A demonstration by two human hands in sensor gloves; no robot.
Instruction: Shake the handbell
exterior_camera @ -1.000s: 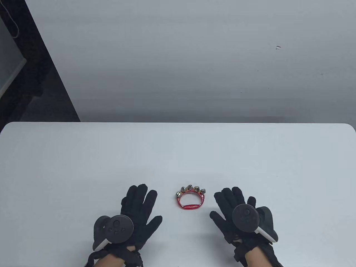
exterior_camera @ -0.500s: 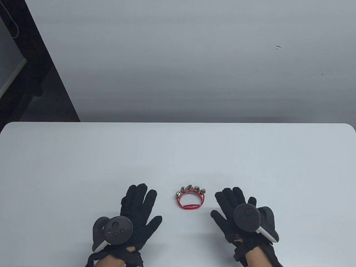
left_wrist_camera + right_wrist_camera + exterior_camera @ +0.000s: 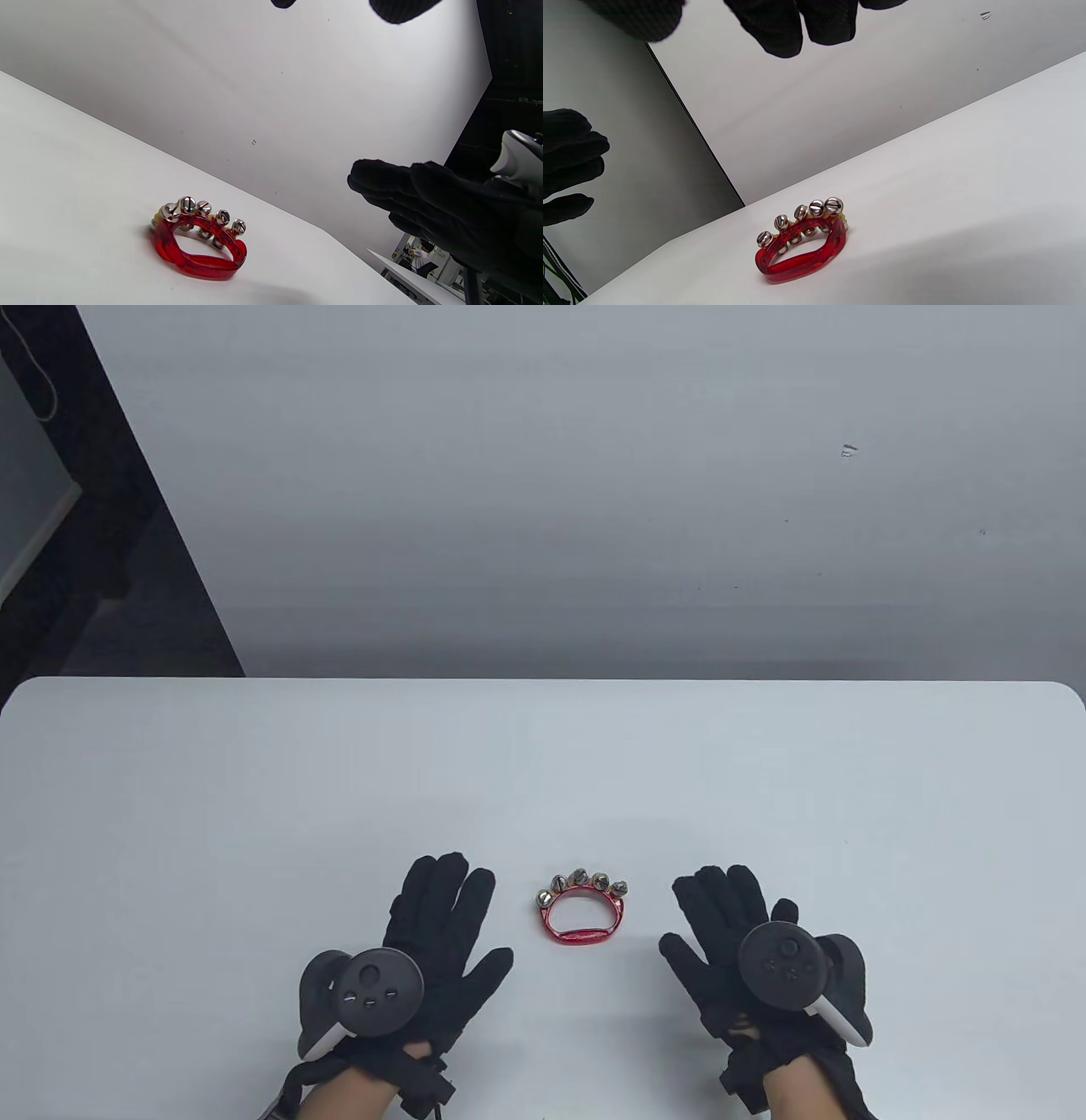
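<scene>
The handbell (image 3: pixel 582 909) is a red plastic ring with several small silver jingle bells along its far side. It lies flat on the white table (image 3: pixel 543 780) near the front edge, between my two hands. It also shows in the left wrist view (image 3: pixel 197 243) and the right wrist view (image 3: pixel 802 241). My left hand (image 3: pixel 441 933) is open with fingers spread, just left of the bell and not touching it. My right hand (image 3: pixel 721 933) is open just right of it, also apart from it. Both hands hold nothing.
A grey wall (image 3: pixel 594 475) stands behind the table's far edge. A dark gap and a panel (image 3: pixel 51 517) lie at the far left. The table's rounded far corners show at both sides.
Both hands have shifted a little to the right and slightly forward. The left hand has come closer to the bell; the right has moved slightly away. The bell has not moved.
</scene>
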